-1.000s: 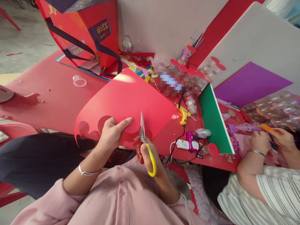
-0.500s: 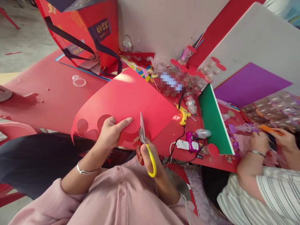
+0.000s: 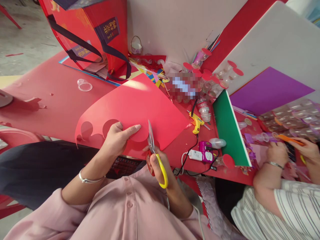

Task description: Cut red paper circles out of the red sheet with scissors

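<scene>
A large sheet of red paper (image 3: 150, 103) spreads in front of me, with round notches cut along its near left edge. My left hand (image 3: 119, 138) pinches that sheet near the cut edge, thumb on top and the fingers hidden beneath. In my right hand (image 3: 160, 166) is a pair of scissors (image 3: 151, 138) with one yellow and one red handle loop. Its blades point away from me, at the paper's near edge just right of my left thumb. The lower blade is out of sight, apparently under the sheet.
On the red table (image 3: 50, 96) lie a clear plastic cup (image 3: 84, 85), a yellow glue gun (image 3: 197, 122) with a cord, and a purple power adapter (image 3: 206, 151). A red gift bag (image 3: 100, 40) stands behind. A green board (image 3: 231, 130) separates a co-worker's hands (image 3: 277, 155) on the right.
The red paper's left edge has shifted slightly. My hands and the scissors have stayed almost in place. The view has moved a little.
</scene>
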`<state>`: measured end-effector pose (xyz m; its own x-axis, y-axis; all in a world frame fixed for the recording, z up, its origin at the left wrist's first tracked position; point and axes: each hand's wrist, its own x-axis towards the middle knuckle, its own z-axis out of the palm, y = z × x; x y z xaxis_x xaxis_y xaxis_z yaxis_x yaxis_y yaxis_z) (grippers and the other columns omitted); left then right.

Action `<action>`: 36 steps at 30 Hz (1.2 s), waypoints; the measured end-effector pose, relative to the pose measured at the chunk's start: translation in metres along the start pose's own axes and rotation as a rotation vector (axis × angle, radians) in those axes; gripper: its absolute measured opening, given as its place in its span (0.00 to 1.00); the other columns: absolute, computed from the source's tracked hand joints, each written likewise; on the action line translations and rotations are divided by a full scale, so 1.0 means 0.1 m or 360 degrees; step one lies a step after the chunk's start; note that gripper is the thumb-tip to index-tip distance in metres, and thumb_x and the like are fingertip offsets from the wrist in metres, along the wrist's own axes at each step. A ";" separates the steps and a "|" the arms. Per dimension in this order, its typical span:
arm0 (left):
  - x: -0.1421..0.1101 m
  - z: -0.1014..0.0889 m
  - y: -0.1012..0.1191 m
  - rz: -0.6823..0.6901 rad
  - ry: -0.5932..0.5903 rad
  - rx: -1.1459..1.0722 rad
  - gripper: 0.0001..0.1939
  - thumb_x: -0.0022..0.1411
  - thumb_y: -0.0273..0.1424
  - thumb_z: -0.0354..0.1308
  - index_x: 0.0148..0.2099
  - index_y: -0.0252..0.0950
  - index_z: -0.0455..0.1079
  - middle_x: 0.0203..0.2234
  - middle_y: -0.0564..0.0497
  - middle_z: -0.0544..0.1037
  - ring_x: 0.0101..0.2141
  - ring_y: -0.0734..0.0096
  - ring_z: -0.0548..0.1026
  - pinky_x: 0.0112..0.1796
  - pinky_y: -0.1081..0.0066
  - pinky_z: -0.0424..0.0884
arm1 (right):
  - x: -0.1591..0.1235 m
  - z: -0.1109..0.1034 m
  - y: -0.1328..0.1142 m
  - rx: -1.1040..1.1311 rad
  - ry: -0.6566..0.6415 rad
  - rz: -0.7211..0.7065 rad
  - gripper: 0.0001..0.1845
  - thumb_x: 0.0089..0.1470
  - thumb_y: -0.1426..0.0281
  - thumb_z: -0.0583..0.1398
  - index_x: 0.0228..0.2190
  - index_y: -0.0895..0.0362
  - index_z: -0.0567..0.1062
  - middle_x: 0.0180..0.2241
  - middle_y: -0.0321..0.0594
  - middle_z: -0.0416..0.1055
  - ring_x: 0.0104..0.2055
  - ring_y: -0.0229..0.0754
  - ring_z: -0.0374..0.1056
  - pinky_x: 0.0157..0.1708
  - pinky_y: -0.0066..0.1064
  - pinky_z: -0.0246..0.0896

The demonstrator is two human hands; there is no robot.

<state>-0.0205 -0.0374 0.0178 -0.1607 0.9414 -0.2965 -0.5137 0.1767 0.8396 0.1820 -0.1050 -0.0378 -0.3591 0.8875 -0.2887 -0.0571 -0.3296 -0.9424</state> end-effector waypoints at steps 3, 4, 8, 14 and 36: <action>0.01 0.00 0.01 0.0000 -0.0025 -0.0005 0.21 0.46 0.37 0.89 0.37 0.33 0.87 0.34 0.42 0.91 0.34 0.54 0.89 0.40 0.62 0.87 | 0.00 0.02 -0.03 -0.0148 0.0005 -0.0106 0.38 0.68 0.29 0.61 0.52 0.51 0.78 0.24 0.29 0.54 0.22 0.39 0.48 0.21 0.33 0.41; 0.02 0.00 0.01 -0.0003 -0.0029 -0.0006 0.21 0.46 0.37 0.89 0.37 0.33 0.87 0.34 0.42 0.91 0.34 0.54 0.89 0.40 0.62 0.86 | 0.00 0.02 -0.03 -0.0154 0.0010 -0.0115 0.38 0.68 0.29 0.60 0.52 0.51 0.78 0.23 0.29 0.54 0.22 0.39 0.47 0.21 0.33 0.41; 0.02 0.00 0.02 -0.0014 -0.0015 0.0008 0.21 0.46 0.38 0.89 0.36 0.33 0.86 0.34 0.42 0.91 0.34 0.54 0.89 0.39 0.63 0.86 | 0.01 0.03 -0.07 -0.0176 -0.0004 -0.0141 0.38 0.70 0.30 0.59 0.52 0.52 0.79 0.23 0.28 0.53 0.22 0.39 0.47 0.21 0.33 0.42; 0.03 -0.01 0.02 -0.0002 -0.0019 0.0036 0.21 0.48 0.39 0.89 0.37 0.33 0.87 0.37 0.40 0.92 0.35 0.54 0.89 0.39 0.63 0.86 | 0.00 0.04 -0.11 -0.0299 -0.0001 -0.0240 0.38 0.75 0.33 0.55 0.55 0.55 0.79 0.23 0.28 0.53 0.22 0.38 0.48 0.22 0.32 0.43; 0.07 -0.26 -0.16 -0.0196 -0.0591 -0.0157 0.16 0.40 0.37 0.83 0.30 0.40 0.82 0.26 0.45 0.84 0.38 0.44 0.88 0.50 0.47 0.83 | 0.11 0.28 -0.13 0.0693 -0.0104 -0.0056 0.43 0.62 0.26 0.64 0.51 0.52 0.76 0.24 0.25 0.60 0.19 0.32 0.49 0.17 0.24 0.55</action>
<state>-0.0349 -0.0409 -0.0096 0.2136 0.9578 -0.1924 -0.5913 0.2836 0.7549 0.1526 -0.0997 -0.0245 -0.4075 0.8829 -0.2332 -0.4524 -0.4170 -0.7883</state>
